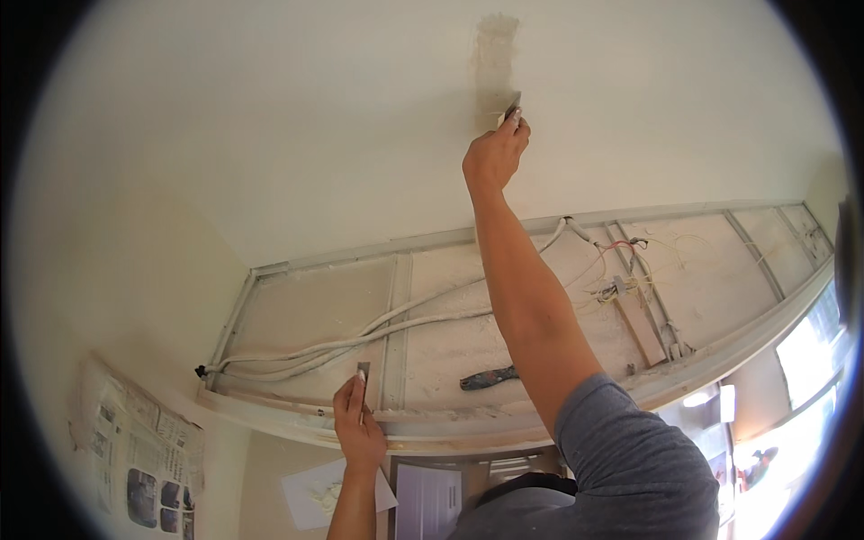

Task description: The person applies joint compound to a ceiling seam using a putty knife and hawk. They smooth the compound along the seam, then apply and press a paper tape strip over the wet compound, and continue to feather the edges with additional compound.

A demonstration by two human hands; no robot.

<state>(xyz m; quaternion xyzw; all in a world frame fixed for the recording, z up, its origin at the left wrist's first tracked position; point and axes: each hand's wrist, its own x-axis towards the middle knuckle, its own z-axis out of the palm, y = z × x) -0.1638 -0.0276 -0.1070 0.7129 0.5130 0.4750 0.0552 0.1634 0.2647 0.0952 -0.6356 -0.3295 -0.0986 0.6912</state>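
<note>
My right arm is stretched far up, and my right hand is closed round a putty knife. Its blade is at the white plastered surface, at the lower end of a damp greyish-beige strip of filler. Lower down on the left, my left hand grips a second scraper, whose small metal blade points up; my fingers hide its handle. A tool with a dark, paint-spotted handle lies in the recess beside my right arm, which covers its other end.
A long framed recess spans the middle, crossed by metal profiles and pale cables. Loose thin wires hang at its right part. Newspaper covers something at lower left; a white sheet lies below. Bright windows stand right.
</note>
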